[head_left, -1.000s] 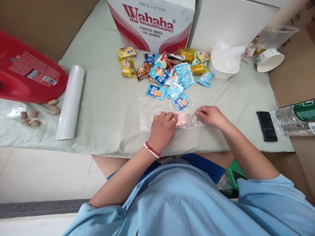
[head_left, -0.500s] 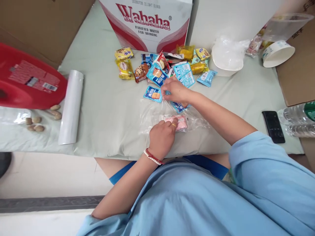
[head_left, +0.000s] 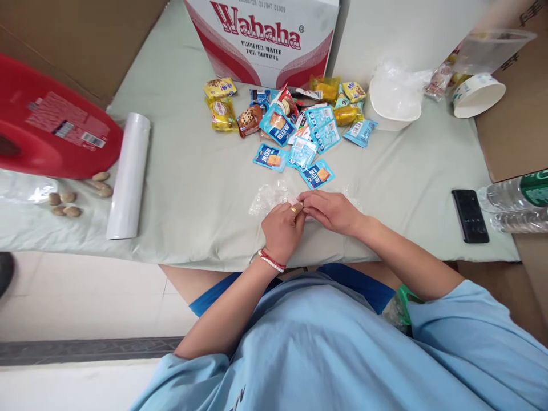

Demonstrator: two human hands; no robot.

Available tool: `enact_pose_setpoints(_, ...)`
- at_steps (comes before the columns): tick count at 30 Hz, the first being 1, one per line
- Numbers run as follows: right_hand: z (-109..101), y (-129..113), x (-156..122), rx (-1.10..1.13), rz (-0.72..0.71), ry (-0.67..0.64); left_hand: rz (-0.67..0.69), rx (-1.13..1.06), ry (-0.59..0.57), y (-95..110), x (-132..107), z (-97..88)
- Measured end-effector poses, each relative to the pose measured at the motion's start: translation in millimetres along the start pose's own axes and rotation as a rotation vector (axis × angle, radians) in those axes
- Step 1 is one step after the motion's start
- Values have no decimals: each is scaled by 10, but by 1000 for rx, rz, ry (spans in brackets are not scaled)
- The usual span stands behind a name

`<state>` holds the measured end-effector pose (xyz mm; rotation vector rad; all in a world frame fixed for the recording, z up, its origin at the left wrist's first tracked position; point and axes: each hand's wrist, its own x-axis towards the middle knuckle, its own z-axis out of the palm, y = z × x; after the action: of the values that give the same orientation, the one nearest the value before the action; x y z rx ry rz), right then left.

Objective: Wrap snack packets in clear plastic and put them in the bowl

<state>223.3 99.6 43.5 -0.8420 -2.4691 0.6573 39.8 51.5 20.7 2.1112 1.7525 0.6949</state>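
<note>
Red container (head_left: 68,128): far left, barcoded label facing up, handle opening at the edge of view.
Brown nuts (head_left: 72,212): a loose group below the red container, others just beside the white roll.
White roll (head_left: 129,177): lying lengthwise on the pale green cloth (head_left: 188,194), near the container.
Yellow packets (head_left: 222,114): two, left end of the snack heap.
Wahaha carton (head_left: 265,51): printed white and red, standing behind the heap.
Clear plastic bag (head_left: 265,197): spread flat on the cloth in front of the heap, partly under both hands.
Left hand (head_left: 282,229): ring on one finger, red and white bracelets (head_left: 271,261) at the wrist; fingers bent and drawn in over the bag, their exact grip hidden.
Pink packet (head_left: 293,201): at the fingertips, mostly covered by the hands.
Blue sachets (head_left: 318,174): several, at the near side of the heap, one just beyond the hands.
Right hand (head_left: 334,212): fingers nearly straight and close together, tips meeting the left hand; cannot tell what they pinch.
White bowl (head_left: 394,117): upright, crumpled clear plastic inside.
Black phone (head_left: 470,217): flat on the cloth.
Paper bowl (head_left: 479,97): tilted, opening toward the viewer.
Clear bottles (head_left: 507,198): two, lying side by side, right edge.
</note>
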Motion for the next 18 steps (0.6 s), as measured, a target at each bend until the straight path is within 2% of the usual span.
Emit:
enact_pose_setpoints(2,146,11,-58,39,33,58,-34,-192,87,-70,-38,30)
enact_pose_setpoints(5,259,-18,-85,7,92,45,-177,-491,163,-212,-73,-7)
enact_pose_setpoints(8,280,-104,-95,-105,148,-51,-305,-532,300,-405,27,-134)
enact_pose_setpoints(10,269,-160,-93,-155,152,-112,-236,-448,361,-533,187,-235)
enact_pose_setpoints(11,260,-178,-87,-168,144,-133,-163,-417,341,-584,282,-280)
enact_pose_setpoints(15,205,-161,-29,-189,117,-148,102,-466,68,-674,553,-422)
enact_pose_setpoints(16,189,-140,-11,-176,110,-140,138,-482,41,-678,559,-452)
enact_pose_setpoints(18,160,-90,20,-115,97,-111,192,-466,60,-704,488,-510)
